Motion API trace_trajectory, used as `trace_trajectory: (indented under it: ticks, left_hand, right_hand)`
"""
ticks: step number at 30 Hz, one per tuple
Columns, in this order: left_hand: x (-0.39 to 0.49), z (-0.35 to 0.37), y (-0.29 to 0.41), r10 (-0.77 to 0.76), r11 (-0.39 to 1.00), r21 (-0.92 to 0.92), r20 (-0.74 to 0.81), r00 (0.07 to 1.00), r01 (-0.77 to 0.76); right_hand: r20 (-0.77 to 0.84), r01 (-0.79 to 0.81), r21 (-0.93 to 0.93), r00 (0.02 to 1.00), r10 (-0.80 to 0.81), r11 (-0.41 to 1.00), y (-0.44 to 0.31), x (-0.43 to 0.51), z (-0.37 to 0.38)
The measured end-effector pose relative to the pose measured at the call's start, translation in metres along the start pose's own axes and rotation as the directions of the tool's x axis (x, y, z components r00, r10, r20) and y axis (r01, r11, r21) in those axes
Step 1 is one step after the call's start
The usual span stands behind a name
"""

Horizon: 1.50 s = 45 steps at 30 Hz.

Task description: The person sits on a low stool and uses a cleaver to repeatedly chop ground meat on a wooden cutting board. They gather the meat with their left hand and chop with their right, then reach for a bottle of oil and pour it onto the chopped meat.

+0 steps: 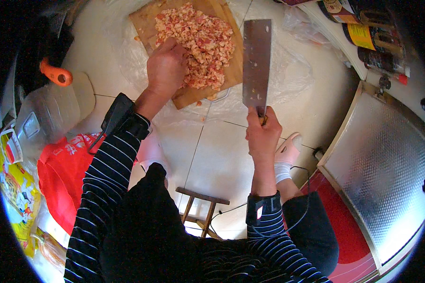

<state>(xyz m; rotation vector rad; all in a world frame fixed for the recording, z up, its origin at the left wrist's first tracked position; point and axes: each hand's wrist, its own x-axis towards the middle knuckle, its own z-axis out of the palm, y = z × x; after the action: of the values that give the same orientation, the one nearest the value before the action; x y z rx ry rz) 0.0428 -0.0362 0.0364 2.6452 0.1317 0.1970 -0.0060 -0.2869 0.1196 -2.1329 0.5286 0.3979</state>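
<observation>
My right hand (264,134) grips the handle of a cleaver (257,60). Its broad blade points away from me, just right of a wooden cutting board (188,97), with bits of meat stuck to the steel. A heap of chopped raw meat (209,46) covers much of the board. My left hand (167,67) is curled at the heap's left edge, knuckles up. Its fingertips are hidden, so whether it pinches any meat is unclear.
Clear plastic sheeting (290,76) spreads around the board on the tiled floor (219,148). A large plastic jug (56,102) and a red bag (62,177) are at left. A textured-glass cabinet door (379,162) stands at right. Between my legs is a wooden stool (202,198).
</observation>
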Motion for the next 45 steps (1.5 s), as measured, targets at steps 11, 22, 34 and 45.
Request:
trace_trajectory:
  ticks: [11,22,34,45]
  left_hand:
    - [-0.032,-0.028,-0.008,-0.046,0.987,-0.156,-0.070,0.996,0.035]
    - [-0.065,-0.025,-0.014,-0.151,0.951,-0.276,-0.031,0.988,0.137]
    - [-0.082,-0.012,-0.009,-0.132,0.927,-0.349,0.036,0.991,0.136]
    - [-0.081,-0.014,-0.012,-0.156,0.945,-0.284,0.049,0.987,0.164]
  right_hand:
    - [0.158,0.406,-0.155,0.910,-0.384,0.901,-0.057,-0.008,0.069]
    - [0.102,0.534,-0.188,0.845,-0.525,0.824,-0.081,0.024,0.114]
    - [0.152,0.460,-0.277,0.888,-0.435,0.843,-0.074,0.033,0.126]
    - [0.232,0.434,-0.499,0.901,-0.366,0.751,-0.060,0.046,0.145]
